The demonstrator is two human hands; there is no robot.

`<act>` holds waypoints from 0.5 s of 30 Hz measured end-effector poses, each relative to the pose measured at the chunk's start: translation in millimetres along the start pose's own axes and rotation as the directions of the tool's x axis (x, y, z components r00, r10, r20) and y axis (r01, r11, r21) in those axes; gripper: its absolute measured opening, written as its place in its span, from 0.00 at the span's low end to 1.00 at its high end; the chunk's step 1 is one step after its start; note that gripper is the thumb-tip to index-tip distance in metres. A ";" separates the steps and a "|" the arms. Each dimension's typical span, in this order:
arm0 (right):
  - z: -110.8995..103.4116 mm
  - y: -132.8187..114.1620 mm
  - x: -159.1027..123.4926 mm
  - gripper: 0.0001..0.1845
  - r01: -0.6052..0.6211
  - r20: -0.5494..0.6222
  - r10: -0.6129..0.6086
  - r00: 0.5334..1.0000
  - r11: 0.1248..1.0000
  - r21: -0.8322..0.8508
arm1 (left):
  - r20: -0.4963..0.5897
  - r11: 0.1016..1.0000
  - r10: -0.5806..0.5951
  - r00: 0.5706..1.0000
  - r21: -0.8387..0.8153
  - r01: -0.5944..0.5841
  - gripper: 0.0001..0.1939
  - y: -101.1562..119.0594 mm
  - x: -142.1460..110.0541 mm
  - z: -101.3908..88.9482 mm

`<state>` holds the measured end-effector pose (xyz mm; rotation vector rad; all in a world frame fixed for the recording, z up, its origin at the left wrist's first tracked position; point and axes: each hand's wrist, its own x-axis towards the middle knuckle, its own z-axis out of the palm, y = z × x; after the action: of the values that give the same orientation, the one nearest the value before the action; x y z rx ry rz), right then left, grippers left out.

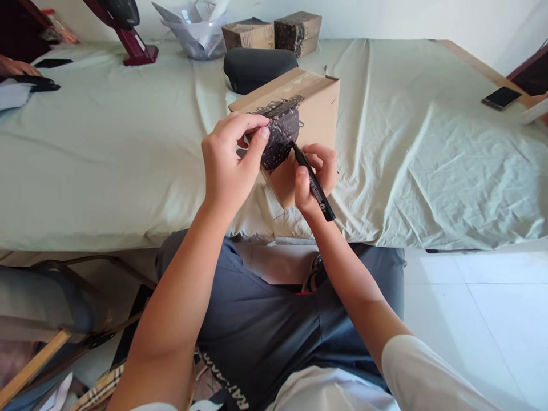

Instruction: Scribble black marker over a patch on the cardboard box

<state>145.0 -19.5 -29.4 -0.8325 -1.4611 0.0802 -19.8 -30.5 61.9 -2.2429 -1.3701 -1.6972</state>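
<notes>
A brown cardboard box (321,114) rests tilted on the cloth-covered table in front of me. Part of its near side carries a dark black scribbled patch (282,134), with looping pen lines around the upper edge. My right hand (327,165) grips a black marker (315,185), whose tip meets the patch's lower right edge. At the left side of the patch, my left hand (231,157) has thumb and forefinger pinched together against the box; what lies between them is too small to make out.
Behind the box lies a black case (259,68). Farther back stand two smaller cardboard boxes (248,35) and a clear plastic bin (199,34). A dark red stand (137,48) is at back left. At the right lies a phone (500,98). Another person's hand (19,67) shows at far left.
</notes>
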 end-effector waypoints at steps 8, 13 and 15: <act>2.7 15.4 -0.1 0.24 0.047 -0.019 -0.052 0.998 0.977 -0.206 | 0.045 0.998 -0.032 0.998 -0.060 0.034 0.07 4.9 0.9 -2.8; -7.9 -10.3 13.5 0.22 0.055 -0.075 -0.057 0.996 0.998 -0.022 | 0.022 0.997 0.009 1.000 -0.079 -0.008 0.05 0.6 1.8 -5.2; -14.4 -20.0 16.4 0.18 0.016 -0.081 -0.008 0.997 0.995 0.100 | 0.016 0.998 0.029 0.999 -0.057 -0.028 0.04 -2.2 2.4 -6.1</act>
<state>151.8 -31.8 -3.3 -0.7366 -1.3745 0.1093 -25.8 -30.5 65.3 -2.3003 -1.3032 -1.7336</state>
